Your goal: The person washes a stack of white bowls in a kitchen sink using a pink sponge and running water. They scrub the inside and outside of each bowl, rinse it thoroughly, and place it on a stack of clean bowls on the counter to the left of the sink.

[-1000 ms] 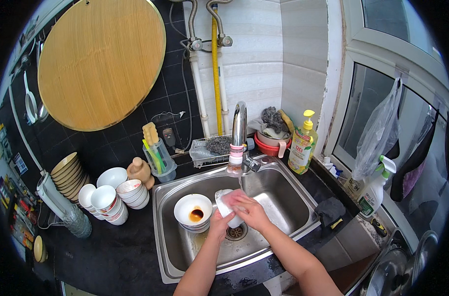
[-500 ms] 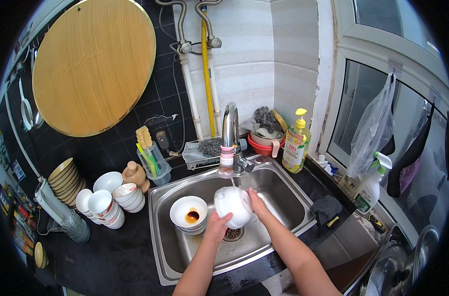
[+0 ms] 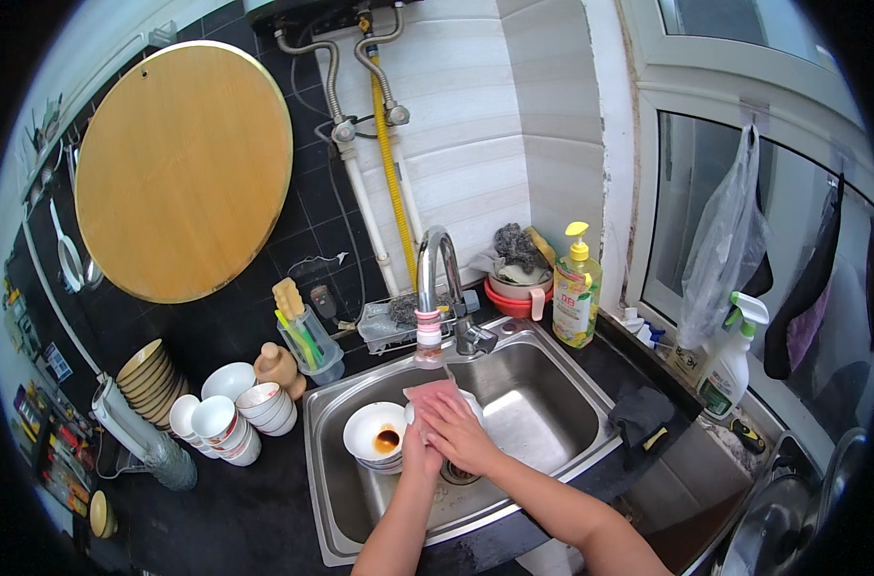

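Observation:
Over the sink, under the faucet, my left hand (image 3: 417, 455) grips a white bowl (image 3: 473, 407). Most of that bowl is hidden behind my hands and a pink dishcloth (image 3: 431, 388). My right hand (image 3: 464, 437) presses the dishcloth onto the bowl, its fingers lying over the cloth. To the left in the basin stands a small stack of bowls; the top white bowl (image 3: 362, 434) has a dark brown puddle of liquid in it. The chrome faucet (image 3: 441, 252) has a pink-banded spout right above the cloth.
The steel sink (image 3: 314, 480) has a raised rim. On the left counter stand stacked white bowls (image 3: 213, 419), yellowish bowls (image 3: 149, 376) and a utensil holder (image 3: 312, 350). Behind to the right are a soap pump bottle (image 3: 576, 298), a red basin (image 3: 514, 301) and a spray bottle (image 3: 725, 370). A dark cloth (image 3: 639, 415) lies on the right edge.
The pink dishcloth has come into sight under my right hand, which has moved left across the bowl. The bowl sits lower and is now mostly covered. The head view has shifted slightly.

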Available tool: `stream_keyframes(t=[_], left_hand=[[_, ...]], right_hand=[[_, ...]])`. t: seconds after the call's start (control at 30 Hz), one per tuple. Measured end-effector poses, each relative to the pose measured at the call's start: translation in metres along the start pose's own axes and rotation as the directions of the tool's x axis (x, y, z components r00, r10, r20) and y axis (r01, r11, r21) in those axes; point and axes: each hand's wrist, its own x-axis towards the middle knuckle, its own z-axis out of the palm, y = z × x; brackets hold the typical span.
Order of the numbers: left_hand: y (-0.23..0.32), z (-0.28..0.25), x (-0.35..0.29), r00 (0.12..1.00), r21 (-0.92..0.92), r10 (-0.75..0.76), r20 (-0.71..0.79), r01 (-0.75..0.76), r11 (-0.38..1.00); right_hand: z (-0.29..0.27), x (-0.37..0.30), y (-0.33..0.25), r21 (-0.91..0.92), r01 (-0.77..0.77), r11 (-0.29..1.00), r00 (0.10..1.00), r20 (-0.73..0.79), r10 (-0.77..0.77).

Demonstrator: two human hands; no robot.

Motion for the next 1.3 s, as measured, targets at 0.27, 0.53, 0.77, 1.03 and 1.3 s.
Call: stream_keyframes(t=[0.27,0.53,0.77,1.03,1.3], left_hand=[[0.006,0.03,0.014,0.991,-0.107,0.069,-0.116,-0.082,0.991],[0.005,0.006,0.018,0.997,-0.063,-0.051,-0.055,0.047,0.997],[0.006,0.019,-0.005,1.0,-0.027,-0.02,0.02,0.021,0.999],[0.011,0.019,-0.026,0.996,0.103,0.005,0.094,-0.015,0.995],[0.011,0.016,-0.021,0.994,0.281,-0.012,0.11,-0.02,0.96]], right_hand=[[0.018,-0.011,0.036,0.38,-0.45,0.808,0.713,-0.392,0.581],[0.007,-0.008,0.007,0.18,-0.222,0.958,0.877,-0.393,0.277],[0.042,-0.012,0.088,0.735,-0.478,0.481,0.471,-0.248,0.847],[0.006,-0.013,0.049,0.41,-0.413,0.814,0.749,-0.356,0.559],[-0.002,-0.005,0.023,0.31,-0.215,0.926,0.909,-0.282,0.305]])
